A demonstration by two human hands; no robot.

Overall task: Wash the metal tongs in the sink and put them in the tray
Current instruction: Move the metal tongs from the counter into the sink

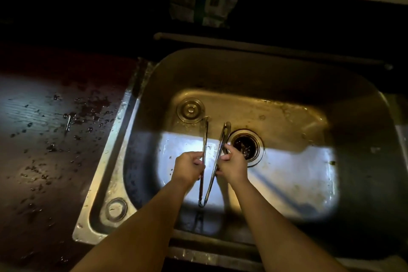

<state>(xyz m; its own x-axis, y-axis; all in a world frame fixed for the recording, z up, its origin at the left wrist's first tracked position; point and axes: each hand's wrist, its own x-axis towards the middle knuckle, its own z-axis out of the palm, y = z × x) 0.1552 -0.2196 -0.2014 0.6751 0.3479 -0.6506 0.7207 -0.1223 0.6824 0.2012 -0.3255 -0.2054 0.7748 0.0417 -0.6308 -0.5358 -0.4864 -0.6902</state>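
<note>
The metal tongs (205,139) are held over the steel sink (353,117), spread in a V with the hinge end pointing toward me and the tips toward the far wall. My left hand (188,166) grips the left arm of the tongs. My right hand (231,165) pinches the right arm. Both hands are inside the basin, just left of the open drain (245,146). No running water shows. No tray is in view.
A round drain stopper (190,110) lies on the sink floor beyond the tongs. A capped hole (116,209) sits on the sink's left rim. The dark wet countertop (44,139) spreads to the left. A thin pipe (265,47) runs behind the sink.
</note>
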